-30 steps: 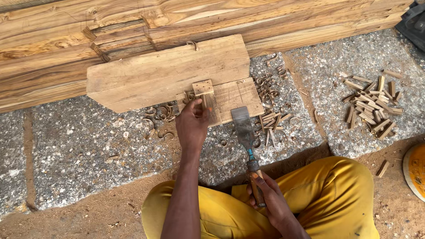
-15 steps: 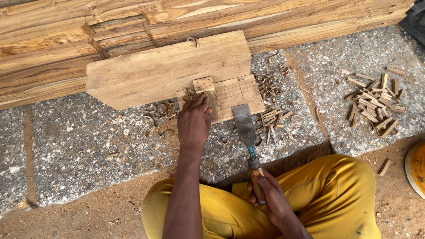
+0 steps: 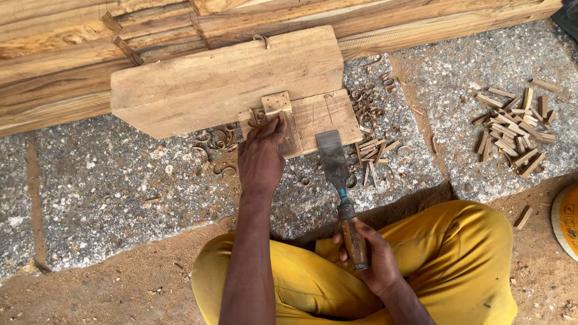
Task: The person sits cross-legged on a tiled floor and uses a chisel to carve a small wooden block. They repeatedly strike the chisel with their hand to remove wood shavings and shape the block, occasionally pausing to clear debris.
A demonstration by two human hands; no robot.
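Left hand (image 3: 261,157) pressing fingertips on a small wooden block (image 3: 280,117) atop a thin board (image 3: 319,117), at 12 o'clock. Right hand (image 3: 367,256) clenched round the wooden handle of a broad chisel (image 3: 334,159) (blade flat on the board's edge). Cut wooden sticks (image 3: 518,135) heaped at 2 o'clock.

Large wooden block (image 3: 223,84) resting against stacked planks (image 3: 72,54); curled wood shavings (image 3: 367,105) on speckled stone slabs (image 3: 120,186); heap of small cut wooden pegs (image 3: 515,132) at right; yellow disc (image 3: 567,219) at the edge.
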